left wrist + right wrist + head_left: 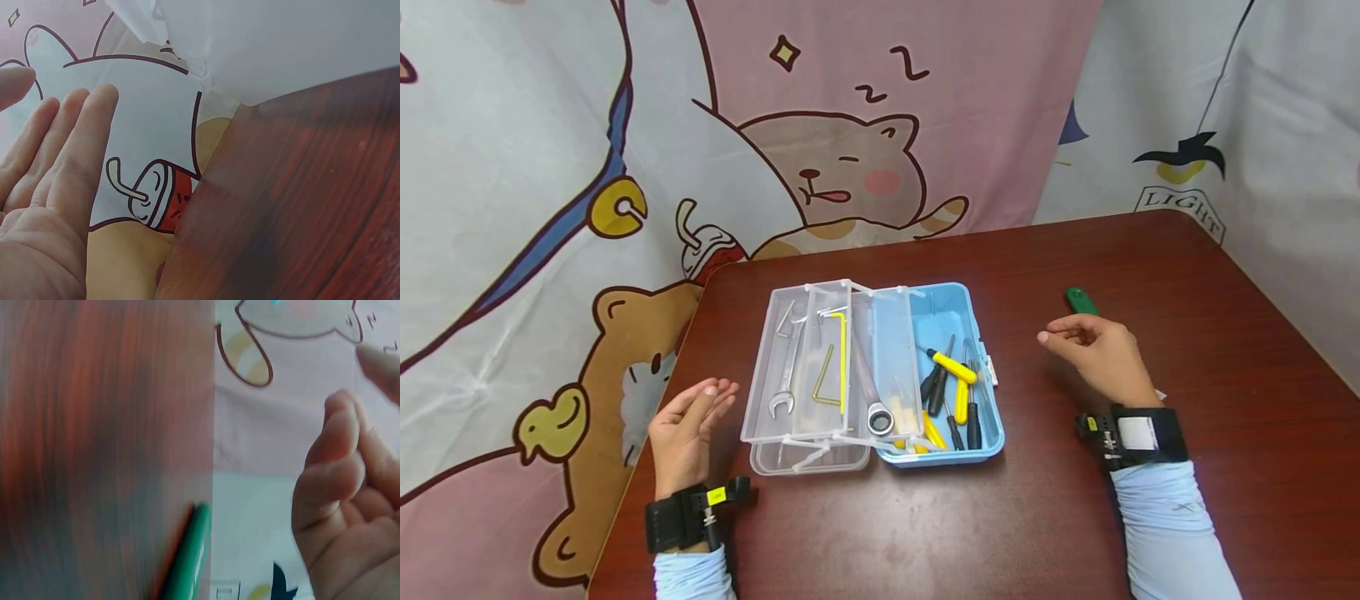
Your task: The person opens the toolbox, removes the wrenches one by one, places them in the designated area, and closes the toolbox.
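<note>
My left hand (pixel 688 425) is held up beside the toolbox's left side, its fingers fairly straight (pixel 81 150) and nothing in them. My right hand (pixel 1101 358), fingers loosely curled (pixel 331 481), holds nothing. Just beyond it lies a green handle (pixel 1081 301), partly hidden by that hand; the right wrist view shows its rounded green end (pixel 190 550). Between the hands stands a blue toolbox (pixel 988 417) with clear trays (pixel 760 367) folded out to the left. A wrench (pixel 790 367), a ratchet wrench (pixel 871 387) and hex keys (pixel 826 375) show in or through the trays.
In the blue section lie several screwdrivers with yellow (pixel 955 365) and black (pixel 973 427) handles. The toolbox stands on a dark red-brown wooden table (pixel 1045 517). A printed cartoon curtain (pixel 985 125) hangs behind the table and along its sides.
</note>
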`<state>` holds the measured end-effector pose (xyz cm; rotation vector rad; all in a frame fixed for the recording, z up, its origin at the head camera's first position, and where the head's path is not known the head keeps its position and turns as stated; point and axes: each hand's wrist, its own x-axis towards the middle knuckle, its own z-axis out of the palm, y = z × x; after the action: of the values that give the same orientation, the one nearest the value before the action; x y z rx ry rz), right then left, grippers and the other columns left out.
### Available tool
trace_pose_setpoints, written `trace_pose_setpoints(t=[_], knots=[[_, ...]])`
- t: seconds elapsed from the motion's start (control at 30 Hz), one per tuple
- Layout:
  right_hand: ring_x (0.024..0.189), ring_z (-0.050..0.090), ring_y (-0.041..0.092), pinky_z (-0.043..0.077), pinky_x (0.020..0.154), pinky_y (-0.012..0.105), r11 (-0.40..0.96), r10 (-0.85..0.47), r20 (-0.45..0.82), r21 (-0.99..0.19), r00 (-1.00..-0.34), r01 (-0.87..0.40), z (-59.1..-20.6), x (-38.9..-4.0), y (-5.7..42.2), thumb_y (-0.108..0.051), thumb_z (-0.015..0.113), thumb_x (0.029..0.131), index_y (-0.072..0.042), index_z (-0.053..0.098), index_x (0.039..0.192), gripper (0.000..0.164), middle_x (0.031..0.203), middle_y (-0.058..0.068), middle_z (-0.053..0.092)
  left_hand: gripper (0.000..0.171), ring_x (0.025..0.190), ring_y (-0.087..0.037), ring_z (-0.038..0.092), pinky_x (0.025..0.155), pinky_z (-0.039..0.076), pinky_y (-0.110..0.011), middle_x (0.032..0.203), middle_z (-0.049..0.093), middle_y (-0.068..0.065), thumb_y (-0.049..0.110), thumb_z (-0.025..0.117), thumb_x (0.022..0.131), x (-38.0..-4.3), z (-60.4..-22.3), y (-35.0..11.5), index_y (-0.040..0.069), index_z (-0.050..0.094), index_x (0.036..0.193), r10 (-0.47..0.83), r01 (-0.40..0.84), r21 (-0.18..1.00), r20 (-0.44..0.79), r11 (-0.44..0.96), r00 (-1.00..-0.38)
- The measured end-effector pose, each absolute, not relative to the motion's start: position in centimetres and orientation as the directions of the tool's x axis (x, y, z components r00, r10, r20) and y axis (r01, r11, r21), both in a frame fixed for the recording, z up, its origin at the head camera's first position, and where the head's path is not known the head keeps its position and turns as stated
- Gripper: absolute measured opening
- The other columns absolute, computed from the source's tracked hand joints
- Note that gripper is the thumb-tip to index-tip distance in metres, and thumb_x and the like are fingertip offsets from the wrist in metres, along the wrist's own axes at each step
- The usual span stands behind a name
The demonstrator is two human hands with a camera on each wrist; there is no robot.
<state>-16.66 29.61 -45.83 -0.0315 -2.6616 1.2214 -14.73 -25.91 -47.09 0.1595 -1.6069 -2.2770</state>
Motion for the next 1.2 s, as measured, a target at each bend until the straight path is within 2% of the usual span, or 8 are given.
trace_pose_setpoints(t=[0.13, 0.33, 0.87, 1.07, 1.2], knots=[[0.077, 0.061, 0.022, 0.051, 0.061, 0.024, 0.64, 0.048, 0.224, -0.755, -0.974, -0.142, -46.1, -17.0, 28.1, -0.039, 0.076, 0.095, -0.009, 0.076, 0.11, 0.033, 0.093, 0.006, 0.073, 0.03, 0.093, -0.032, 0.077, 0.086, 0.057, -0.043, 0.102, 0.077, -0.021, -0.002, 0.069, 0.097, -14.7, -47.1, -25.8, -0.021, 0.064, 0.119, -0.343, 0.219, 0.932, 0.113, -0.289, -0.933], [0.075, 0.061, 0.023, 0.052, 0.062, 0.022, 0.649, 0.02, 0.247, -0.74, -0.969, -0.175, -46.4, -17.1, 27.1, -0.031, 0.078, 0.095, -0.007, 0.076, 0.106, 0.027, 0.091, 0.007, 0.073, 0.03, 0.093, -0.032, 0.077, 0.086, 0.057, -0.043, 0.102, 0.077, -0.021, -0.002, 0.069, 0.097, -14.7, -47.2, -25.7, -0.021, 0.064, 0.119, -0.343, 0.215, 0.933, 0.109, -0.29, -0.933], [0.076, 0.06, 0.023, 0.053, 0.064, 0.026, 0.663, 0.024, 0.206, -0.736, -0.978, -0.139, -46.8, -17.4, 27.1, -0.035, 0.076, 0.096, -0.008, 0.076, 0.107, 0.029, 0.091, 0.006, 0.073, 0.029, 0.094, -0.032, 0.077, 0.087, 0.057, -0.043, 0.102, 0.076, -0.022, -0.005, 0.069, 0.096, -15.0, -47.2, -25.5, -0.022, 0.063, 0.118, -0.335, 0.231, 0.931, 0.131, -0.281, -0.933], [0.076, 0.059, 0.024, 0.054, 0.064, 0.029, 0.67, 0.025, 0.185, -0.732, -0.982, -0.121, -46.8, -17.5, 27.1, -0.036, 0.075, 0.096, -0.008, 0.076, 0.108, 0.03, 0.092, 0.006, 0.073, 0.036, 0.094, -0.031, 0.077, 0.086, 0.059, -0.042, 0.102, 0.076, -0.022, -0.007, 0.07, 0.094, -14.9, -46.7, -25.3, -0.028, 0.057, 0.119, -0.318, 0.27, 0.939, 0.195, -0.212, -0.928], [0.077, 0.059, 0.024, 0.052, 0.065, 0.029, 0.678, 0.018, 0.182, -0.725, -0.983, -0.121, -46.8, -17.5, 27.2, -0.035, 0.075, 0.097, -0.008, 0.076, 0.107, 0.029, 0.091, 0.006, 0.073, 0.034, 0.094, -0.028, 0.077, 0.085, 0.06, -0.039, 0.103, 0.077, -0.019, -0.003, 0.073, 0.094, -14.4, -46.0, -25.1, -0.025, 0.061, 0.117, -0.295, 0.28, 0.957, 0.246, -0.078, -0.923]])
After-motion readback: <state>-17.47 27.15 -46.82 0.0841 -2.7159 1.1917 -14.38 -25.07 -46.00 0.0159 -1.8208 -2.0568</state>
